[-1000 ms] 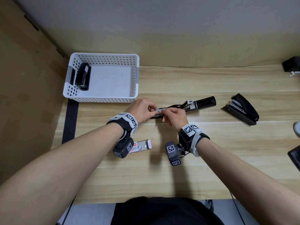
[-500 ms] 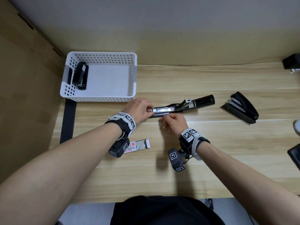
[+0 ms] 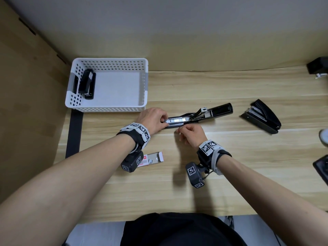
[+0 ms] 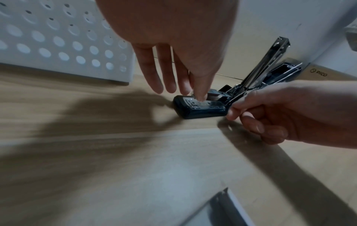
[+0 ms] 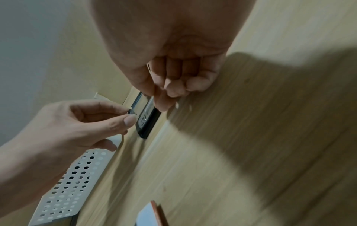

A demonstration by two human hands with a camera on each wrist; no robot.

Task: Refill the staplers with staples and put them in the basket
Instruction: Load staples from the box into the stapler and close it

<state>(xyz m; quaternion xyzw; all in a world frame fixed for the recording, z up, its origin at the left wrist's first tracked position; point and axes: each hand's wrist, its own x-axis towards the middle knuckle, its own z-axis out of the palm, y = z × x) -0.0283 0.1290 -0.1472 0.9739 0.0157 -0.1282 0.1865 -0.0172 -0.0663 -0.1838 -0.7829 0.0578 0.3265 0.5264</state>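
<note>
An opened black stapler (image 3: 220, 111) lies flat across the middle of the table, its metal magazine (image 3: 179, 120) facing up with a strip of staples in it. My left hand (image 3: 164, 120) pinches the front tip of the magazine between thumb and forefinger; the left wrist view shows this pinch on the stapler (image 4: 201, 112). My right hand (image 3: 181, 133) sits on the near side of the stapler's base with fingers curled, forefinger tip at the base's edge (image 5: 146, 126), holding nothing I can see. The white perforated basket (image 3: 110, 60) stands at the back left with one black stapler (image 3: 87, 84) inside.
An opened staple box (image 3: 152, 159) lies near my left wrist. A closed black stapler (image 3: 262, 116) rests to the right, another (image 3: 317, 67) at the far right corner, and a dark object (image 3: 322, 167) at the right edge. The wall runs behind.
My right hand has pulled back from the magazine toward me and now sits beside the base. My left hand has stayed at the stapler's front end.
</note>
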